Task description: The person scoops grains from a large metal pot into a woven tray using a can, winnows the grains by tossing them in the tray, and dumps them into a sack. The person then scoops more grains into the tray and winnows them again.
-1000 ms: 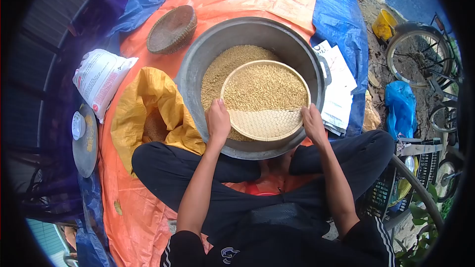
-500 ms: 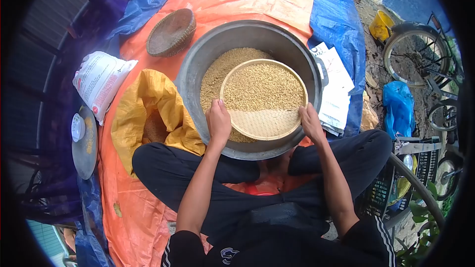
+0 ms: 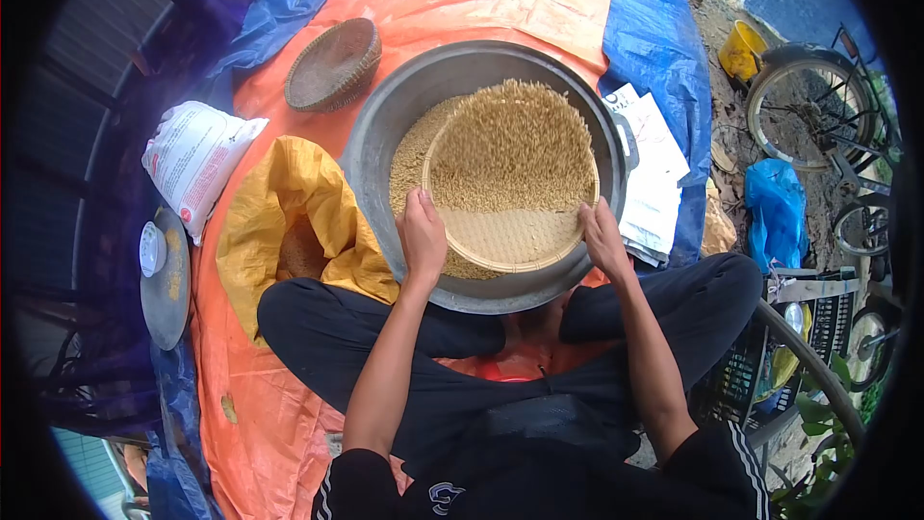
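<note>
A round woven tray (image 3: 510,236) is held over a large grey metal pot (image 3: 377,140). My left hand (image 3: 422,231) grips its left rim, and my right hand (image 3: 604,236) grips its right rim, the fingers of both closed on it. Grain (image 3: 510,144) covers the far part of the tray and is blurred, some of it lifted above the far rim. The near part of the weave shows bare. More grain (image 3: 414,149) lies inside the pot, partly hidden under the tray.
On the orange tarp (image 3: 260,376) are a woven basket (image 3: 334,65), an open yellow sack (image 3: 250,231) and a white sack (image 3: 200,159). A round lid (image 3: 166,299) with a small bowl (image 3: 151,248) lies left. Papers (image 3: 654,169) lie right of the pot; a bicycle (image 3: 813,111) stands beyond.
The grain, flat in the tray before, now rises in a blur toward and over the far rim. The tray has shifted slightly left, still in both hands.
</note>
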Demonstrator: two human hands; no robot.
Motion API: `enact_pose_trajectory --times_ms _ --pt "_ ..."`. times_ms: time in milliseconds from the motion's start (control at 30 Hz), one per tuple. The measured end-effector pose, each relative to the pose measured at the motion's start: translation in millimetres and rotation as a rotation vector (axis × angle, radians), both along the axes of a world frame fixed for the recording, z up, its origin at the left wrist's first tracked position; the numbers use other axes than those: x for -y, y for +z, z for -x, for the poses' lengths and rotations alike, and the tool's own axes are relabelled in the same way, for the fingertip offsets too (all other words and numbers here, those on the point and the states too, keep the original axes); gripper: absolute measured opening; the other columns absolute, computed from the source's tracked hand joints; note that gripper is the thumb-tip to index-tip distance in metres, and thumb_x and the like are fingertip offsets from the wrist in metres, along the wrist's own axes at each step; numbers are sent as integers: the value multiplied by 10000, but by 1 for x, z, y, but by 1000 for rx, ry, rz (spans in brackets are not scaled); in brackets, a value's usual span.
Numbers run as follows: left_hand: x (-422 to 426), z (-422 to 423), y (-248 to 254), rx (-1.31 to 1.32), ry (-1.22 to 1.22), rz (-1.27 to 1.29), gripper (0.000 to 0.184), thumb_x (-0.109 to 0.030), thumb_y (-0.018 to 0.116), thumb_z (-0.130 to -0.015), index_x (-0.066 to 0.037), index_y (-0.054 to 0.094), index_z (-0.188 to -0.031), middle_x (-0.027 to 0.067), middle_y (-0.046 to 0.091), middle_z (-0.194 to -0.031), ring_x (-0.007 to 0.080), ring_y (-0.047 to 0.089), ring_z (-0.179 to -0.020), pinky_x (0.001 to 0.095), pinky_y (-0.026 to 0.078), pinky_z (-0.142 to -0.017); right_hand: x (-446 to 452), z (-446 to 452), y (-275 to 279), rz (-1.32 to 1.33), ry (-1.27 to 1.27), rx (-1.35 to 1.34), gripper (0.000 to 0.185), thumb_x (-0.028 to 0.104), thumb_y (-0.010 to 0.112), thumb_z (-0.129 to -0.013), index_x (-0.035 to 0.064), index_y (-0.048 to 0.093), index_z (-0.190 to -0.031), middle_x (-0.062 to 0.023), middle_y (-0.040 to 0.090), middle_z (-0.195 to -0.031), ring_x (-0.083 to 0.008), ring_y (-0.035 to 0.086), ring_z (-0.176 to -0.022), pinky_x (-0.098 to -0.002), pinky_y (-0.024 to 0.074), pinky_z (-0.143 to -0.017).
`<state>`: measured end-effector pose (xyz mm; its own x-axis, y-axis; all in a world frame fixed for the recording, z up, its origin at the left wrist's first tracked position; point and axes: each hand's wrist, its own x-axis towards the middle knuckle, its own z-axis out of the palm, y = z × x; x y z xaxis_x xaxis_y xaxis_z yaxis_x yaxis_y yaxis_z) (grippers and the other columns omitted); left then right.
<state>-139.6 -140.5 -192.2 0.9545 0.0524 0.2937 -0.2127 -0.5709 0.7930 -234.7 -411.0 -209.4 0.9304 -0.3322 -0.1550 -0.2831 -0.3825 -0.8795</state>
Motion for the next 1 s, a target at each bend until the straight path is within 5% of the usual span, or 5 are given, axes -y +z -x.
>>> enact_pose_trajectory --times_ms 267,467,733,1000 --pt "-3 0 -7 -215 -44 -144 292 -176 394 -986 54 555 -910 243 581 -708 434 591 -722 487 413 -648 4 3 -7 -2 0 -32 335 252 404 -996 -80 451 -999 -216 568 -819 -273 560 -764 -390 442 -724" --pt "7 3 9 -34 -35 26 282 -181 399 -985 46 532 -886 246 569 -710 432 585 -706 488 403 -626 4 2 4 96 8 215 312 236 395 -1003 -74 431 -997 -222 551 -837 -275 548 -773 -379 439 -740" --pt "0 1 -10 -203 -68 -109 284 -171 387 -981 48 527 -868 253 568 -715 441 580 -709 500 398 -628 5 6 5 -54 10 -65 299 233 405 -998 -64 442 -1010 -127 522 -782 -182 515 -696 -341 439 -645" --pt "-3 -3 4 -240 -1 -96 307 -189 395 -973 55 551 -871 267 598 -761 451 593 -777 500 419 -686 2 0 -4 -111 13 57 298 238 413 -998 -54 466 -1024 -76 520 -768 -146 496 -669 -313 431 -613"
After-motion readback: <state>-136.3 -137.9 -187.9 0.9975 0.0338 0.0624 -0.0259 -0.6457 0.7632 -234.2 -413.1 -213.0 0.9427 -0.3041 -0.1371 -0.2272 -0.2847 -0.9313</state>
